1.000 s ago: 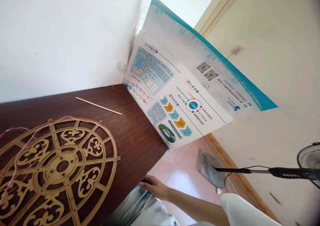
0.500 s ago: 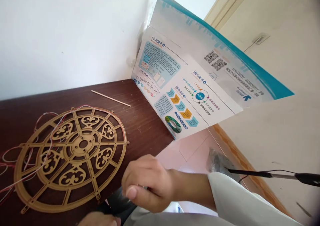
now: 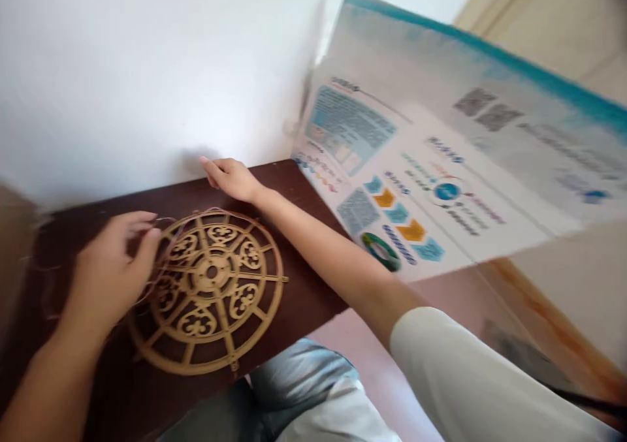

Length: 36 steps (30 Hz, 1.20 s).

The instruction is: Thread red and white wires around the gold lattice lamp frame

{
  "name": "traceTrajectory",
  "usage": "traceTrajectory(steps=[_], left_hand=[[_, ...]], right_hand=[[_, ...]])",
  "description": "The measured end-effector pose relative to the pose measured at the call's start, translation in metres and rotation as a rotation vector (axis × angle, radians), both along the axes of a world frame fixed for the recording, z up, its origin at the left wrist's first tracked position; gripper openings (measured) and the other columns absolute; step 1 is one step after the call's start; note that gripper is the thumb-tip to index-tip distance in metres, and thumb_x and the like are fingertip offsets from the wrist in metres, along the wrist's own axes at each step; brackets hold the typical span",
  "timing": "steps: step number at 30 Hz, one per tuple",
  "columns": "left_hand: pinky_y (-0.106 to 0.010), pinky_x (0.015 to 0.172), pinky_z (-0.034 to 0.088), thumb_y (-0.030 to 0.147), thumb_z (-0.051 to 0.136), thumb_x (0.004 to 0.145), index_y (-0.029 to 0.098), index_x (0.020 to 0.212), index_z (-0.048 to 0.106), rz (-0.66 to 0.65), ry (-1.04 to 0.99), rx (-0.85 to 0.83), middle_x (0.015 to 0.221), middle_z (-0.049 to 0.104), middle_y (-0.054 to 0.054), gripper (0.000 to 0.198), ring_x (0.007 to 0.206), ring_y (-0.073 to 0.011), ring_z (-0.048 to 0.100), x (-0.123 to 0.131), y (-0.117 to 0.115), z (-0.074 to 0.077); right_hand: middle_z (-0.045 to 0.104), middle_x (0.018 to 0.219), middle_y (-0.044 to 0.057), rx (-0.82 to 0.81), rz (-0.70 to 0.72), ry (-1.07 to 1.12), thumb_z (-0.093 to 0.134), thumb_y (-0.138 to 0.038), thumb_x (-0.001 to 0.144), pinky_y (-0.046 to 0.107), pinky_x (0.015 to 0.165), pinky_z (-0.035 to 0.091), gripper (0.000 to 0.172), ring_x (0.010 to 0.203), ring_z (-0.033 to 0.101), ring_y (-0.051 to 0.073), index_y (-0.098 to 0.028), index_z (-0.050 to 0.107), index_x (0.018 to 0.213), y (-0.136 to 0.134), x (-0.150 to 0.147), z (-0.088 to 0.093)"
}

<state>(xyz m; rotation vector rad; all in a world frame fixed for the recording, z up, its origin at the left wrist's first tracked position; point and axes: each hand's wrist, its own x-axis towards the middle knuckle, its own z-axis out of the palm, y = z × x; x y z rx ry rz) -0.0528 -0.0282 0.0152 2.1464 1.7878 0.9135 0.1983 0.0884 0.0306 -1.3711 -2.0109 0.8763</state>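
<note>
A round, golden openwork disc (image 3: 211,288) with scroll cut-outs lies on the dark brown table. Thin red and white wires (image 3: 171,246) trail over its left side. At that left edge is my left hand (image 3: 110,266), thumb and forefinger apart close to the wires; whether it touches them is unclear. My right hand (image 3: 232,177) reaches across the table beyond the disc, near the wall. Its fingers are curled with one digit pointing left, and what they hold, if anything, is hidden. No wooden stick shows now.
A large printed board (image 3: 416,187) leans along the right side of the table (image 3: 313,266). A white wall (image 3: 147,70) stands behind the table. My knees (image 3: 304,377) are under its front edge, and pinkish floor (image 3: 372,350) shows to the right.
Both hands have moved up from the front edge: the left to the disc's left side, the right to the back, where the thin wooden stick lay. The view has shifted and blurred.
</note>
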Motion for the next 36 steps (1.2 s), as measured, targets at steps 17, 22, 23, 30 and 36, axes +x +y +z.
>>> traceTrajectory(steps=[17, 22, 23, 30, 36], left_hand=[[-0.038, 0.096, 0.056, 0.044, 0.052, 0.111, 0.022, 0.115, 0.074, -0.033, -0.054, -0.085, 0.113, 0.076, -0.008, 0.032, 0.107, -0.025, 0.072, -0.026, 0.012, -0.033], [-0.039, 0.105, 0.055, 0.042, 0.052, 0.113, 0.021, 0.12, 0.072, -0.067, -0.111, -0.046, 0.118, 0.076, -0.008, 0.029, 0.114, -0.0238, 0.071, -0.015, 0.007, -0.029], [-0.038, 0.106, 0.054, 0.041, 0.051, 0.114, 0.021, 0.121, 0.071, -0.082, -0.115, -0.04, 0.12, 0.076, -0.008, 0.029, 0.116, -0.0235, 0.071, -0.014, 0.006, -0.028], [-0.035, 0.088, 0.047, 0.045, 0.065, 0.108, 0.023, 0.092, 0.059, -0.147, -0.023, -0.114, 0.096, 0.065, -0.002, 0.028, 0.092, -0.0208, 0.061, -0.02, -0.002, -0.015], [-0.037, 0.099, 0.046, 0.051, 0.085, 0.094, 0.023, 0.088, 0.059, -0.251, 0.028, -0.269, 0.118, 0.062, -0.004, 0.039, 0.113, -0.025, 0.06, -0.036, -0.005, -0.015]], right_hand=[[0.074, 0.11, 0.007, -0.251, 0.769, -0.579, 0.09, -0.042, 0.077, 0.034, 0.084, 0.045, 0.037, 0.099, 0.063, 0.025, -0.016, 0.075, 0.098, 0.058, -0.042, 0.009], [0.074, 0.095, 0.006, -0.264, 0.828, -0.553, 0.08, -0.038, 0.085, 0.034, 0.083, 0.045, 0.023, 0.089, 0.061, 0.021, -0.016, 0.073, 0.085, 0.066, -0.035, 0.008], [0.074, 0.097, 0.006, -0.261, 0.822, -0.541, 0.08, -0.04, 0.086, 0.035, 0.083, 0.045, 0.025, 0.089, 0.061, 0.021, -0.016, 0.072, 0.087, 0.067, -0.033, 0.009], [0.074, 0.108, 0.006, -0.257, 0.887, -0.38, 0.083, -0.045, 0.087, 0.032, 0.083, 0.047, 0.042, 0.096, 0.064, 0.02, -0.017, 0.072, 0.117, 0.058, -0.037, 0.017], [0.072, 0.108, 0.005, -0.182, 0.859, -0.347, 0.078, -0.038, 0.097, 0.03, 0.077, 0.045, 0.029, 0.089, 0.061, 0.017, -0.016, 0.072, 0.114, 0.035, -0.063, 0.009]])
